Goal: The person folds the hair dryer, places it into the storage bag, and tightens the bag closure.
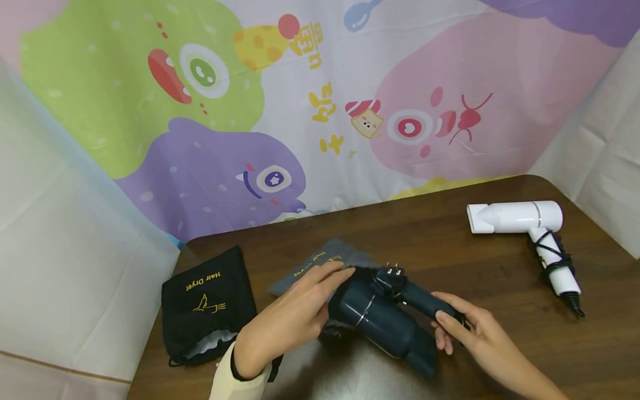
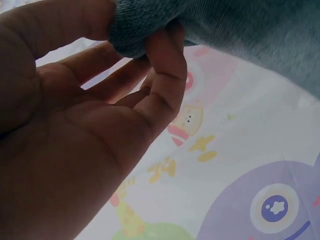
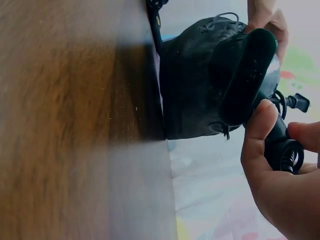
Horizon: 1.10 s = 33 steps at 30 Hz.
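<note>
A dark blue hair dryer (image 1: 382,319) lies slantwise over the table, its rear end at the mouth of a grey drawstring bag (image 1: 345,250). My right hand (image 1: 470,328) grips the dryer's handle, thumb on top. The cord is bundled along the handle, and its plug (image 1: 394,272) points up. With my left hand (image 1: 295,311) I pinch the bag's rim; in the left wrist view the grey cloth (image 2: 250,40) is caught between thumb and fingers. The right wrist view shows the dryer's flat nozzle (image 3: 250,75) in front of the bag (image 3: 185,85). The dryer's rear end is hidden.
To the left lies a black drawstring pouch (image 1: 210,294) with yellow "Hair Dryer" print. A white hair dryer (image 1: 515,216), black cord wound round its handle, rests at the right on the brown wooden table (image 1: 435,250). A cartoon-print curtain (image 1: 325,183) hangs behind.
</note>
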{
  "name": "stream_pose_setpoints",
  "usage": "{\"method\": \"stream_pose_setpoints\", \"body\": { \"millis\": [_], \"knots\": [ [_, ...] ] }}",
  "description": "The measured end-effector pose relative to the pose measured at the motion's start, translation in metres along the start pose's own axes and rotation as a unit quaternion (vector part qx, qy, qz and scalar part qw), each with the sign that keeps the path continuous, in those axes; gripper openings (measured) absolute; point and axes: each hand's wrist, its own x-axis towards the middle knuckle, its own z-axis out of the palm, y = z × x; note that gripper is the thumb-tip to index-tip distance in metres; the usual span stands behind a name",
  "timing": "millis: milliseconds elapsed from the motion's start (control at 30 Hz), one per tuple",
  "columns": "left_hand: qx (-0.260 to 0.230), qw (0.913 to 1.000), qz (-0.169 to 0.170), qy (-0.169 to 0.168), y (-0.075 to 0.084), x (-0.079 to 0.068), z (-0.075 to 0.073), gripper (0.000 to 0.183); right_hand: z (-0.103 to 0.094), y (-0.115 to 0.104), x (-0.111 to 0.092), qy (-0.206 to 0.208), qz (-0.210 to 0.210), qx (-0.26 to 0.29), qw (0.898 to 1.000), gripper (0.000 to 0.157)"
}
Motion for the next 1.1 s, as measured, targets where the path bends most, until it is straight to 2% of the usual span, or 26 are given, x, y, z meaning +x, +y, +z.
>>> {"method": "stream_pose_setpoints", "body": {
  "millis": [200, 300, 433, 700, 933, 1100],
  "knots": [
    [0.009, 0.9995, 0.024, 0.016, 0.004, 0.006, 0.006, 0.068, 0.005, 0.002, -0.001, 0.003, -0.026, -0.039, 0.999, 0.036],
    [0.018, 0.9991, 0.038, 0.011, 0.007, 0.01, 0.011, 0.066, 0.007, 0.002, -0.002, 0.001, -0.057, -0.052, 0.997, 0.04],
    [0.03, 0.9985, 0.045, 0.001, 0.009, 0.014, 0.018, 0.065, 0.01, 0.0, -0.003, 0.0, -0.074, -0.086, 0.994, 0.044],
    [0.037, 0.9974, 0.062, 0.003, 0.014, 0.013, 0.02, 0.066, 0.01, -0.001, -0.003, 0.012, -0.064, -0.087, 0.994, 0.039],
    [0.033, 0.9977, 0.06, 0.006, 0.014, 0.012, 0.018, 0.065, 0.007, -0.001, -0.003, 0.025, -0.027, -0.082, 0.996, 0.032],
    [0.025, 0.9974, 0.064, 0.023, 0.013, 0.012, 0.018, 0.063, 0.006, -0.002, -0.003, 0.028, -0.002, -0.072, 0.997, 0.029]
  ]
}}
